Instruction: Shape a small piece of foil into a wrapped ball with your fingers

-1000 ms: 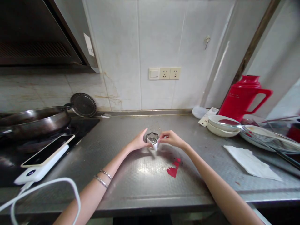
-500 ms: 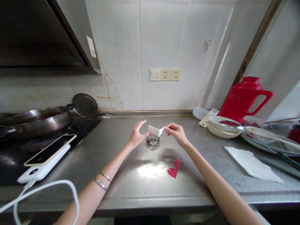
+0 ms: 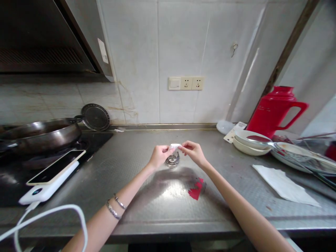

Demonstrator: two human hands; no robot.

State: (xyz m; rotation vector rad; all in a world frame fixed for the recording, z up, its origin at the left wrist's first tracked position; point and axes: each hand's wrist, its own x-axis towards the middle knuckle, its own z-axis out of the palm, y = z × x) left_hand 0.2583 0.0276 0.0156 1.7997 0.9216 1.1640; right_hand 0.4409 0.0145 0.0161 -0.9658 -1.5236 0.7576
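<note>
Between my two hands is a small piece of white paper (image 3: pixel 175 145), pinched at either end. My left hand (image 3: pixel 159 156) grips its left side between thumb and fingers. At the other side, the fingertips of my right hand (image 3: pixel 193 152) are closed on the paper's edge. Just below the paper, a small round metal coil-like object (image 3: pixel 172 159) sits on the steel counter, partly covered by my left thumb and the paper. A torn red scrap (image 3: pixel 196 189) lies nearer to me, under my right forearm's side.
A phone (image 3: pixel 56 168) rests on a white power bank (image 3: pixel 49 185) with a looping cable, beside a pan (image 3: pixel 42 136) on the stove. On the right are a folded white tissue (image 3: pixel 285 184), stacked bowls (image 3: pixel 250 147), plates with utensils, and a red thermos jug (image 3: pixel 273 113).
My left hand has closed its spread fingers onto the white paper and moved slightly right. The paper now looks smaller and flatter between both hands.
</note>
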